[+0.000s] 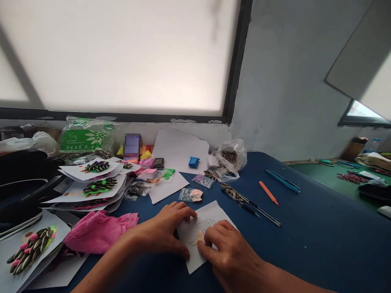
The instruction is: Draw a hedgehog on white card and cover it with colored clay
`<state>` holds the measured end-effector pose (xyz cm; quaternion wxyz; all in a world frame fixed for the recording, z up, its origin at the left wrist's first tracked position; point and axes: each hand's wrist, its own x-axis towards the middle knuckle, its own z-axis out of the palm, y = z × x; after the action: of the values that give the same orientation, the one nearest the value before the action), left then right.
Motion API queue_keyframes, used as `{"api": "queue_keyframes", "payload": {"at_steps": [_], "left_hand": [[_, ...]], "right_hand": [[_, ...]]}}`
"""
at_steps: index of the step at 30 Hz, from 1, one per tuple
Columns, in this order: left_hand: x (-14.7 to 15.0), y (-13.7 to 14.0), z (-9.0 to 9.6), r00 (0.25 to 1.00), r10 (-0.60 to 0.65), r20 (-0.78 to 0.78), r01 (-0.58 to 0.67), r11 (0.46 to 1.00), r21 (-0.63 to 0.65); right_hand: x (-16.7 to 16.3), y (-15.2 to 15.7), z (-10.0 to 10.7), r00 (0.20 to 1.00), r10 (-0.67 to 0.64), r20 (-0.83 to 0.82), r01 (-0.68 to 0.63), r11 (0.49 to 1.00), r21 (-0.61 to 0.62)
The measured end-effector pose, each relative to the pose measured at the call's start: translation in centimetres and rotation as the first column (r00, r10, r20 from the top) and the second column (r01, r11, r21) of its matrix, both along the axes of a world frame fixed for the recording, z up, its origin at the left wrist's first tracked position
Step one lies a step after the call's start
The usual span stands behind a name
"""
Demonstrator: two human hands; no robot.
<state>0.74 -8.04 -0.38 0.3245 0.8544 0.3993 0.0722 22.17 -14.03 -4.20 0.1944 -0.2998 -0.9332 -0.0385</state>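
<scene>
Your left hand [171, 226] and right hand [226, 249] are bare, as are your slim forearms [117, 258], tapering toward the wrists [143, 240].

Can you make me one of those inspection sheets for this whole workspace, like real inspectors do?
Surface: dark blue tabletop.
Job's things: small white sheet with a drawn outline; a peach-coloured piece lies on it.
Clutter: pink cloth and seed-decorated cards at left; orange pen at right; blue packet on white paper at the back; clear bag of seeds near the wall.
Hands: left hand at the sheet's left edge, thumb and fingers apart; right hand with thumb and fingertips at the peach-coloured piece, grip unclear.
Cables: nothing seen.
Surroundings: grey wall, pale window covering, green surface at far right.
</scene>
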Motion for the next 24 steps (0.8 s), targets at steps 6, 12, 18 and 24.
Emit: {"api": "queue_keyframes", "payload": {"at_steps": [6, 12, 18, 24], "left_hand": [[-0.5, 0.4, -1.0, 0.993, 0.032, 0.113, -0.028, 0.999, -0.037], [0.4, 1.4, -2.7, 0.885, 0.326, 0.333, -0.383, 0.916, 0.12], [0.2, 2.6, -3.3, 0.779, 0.578, 0.243, -0.626, 0.693, 0.359], [0.5, 3.8, -3.9, 0.796, 0.595, 0.111, -0.585, 0.71, 0.392]], "right_hand": [[0.0, 0.1, 0.5, 1.0, -0.014, 0.02, 0.013, 1.0, 0.026], [0.4, 0.4, 0.8, 0.99, -0.117, -0.072, 0.116, 0.993, -0.016], [0.3, 0.9, 1.1, 0.978, -0.142, -0.151, 0.133, 0.989, -0.07], [0.9, 2.1, 1.8, 0.946, -0.279, -0.162, 0.257, 0.955, -0.147]]}}
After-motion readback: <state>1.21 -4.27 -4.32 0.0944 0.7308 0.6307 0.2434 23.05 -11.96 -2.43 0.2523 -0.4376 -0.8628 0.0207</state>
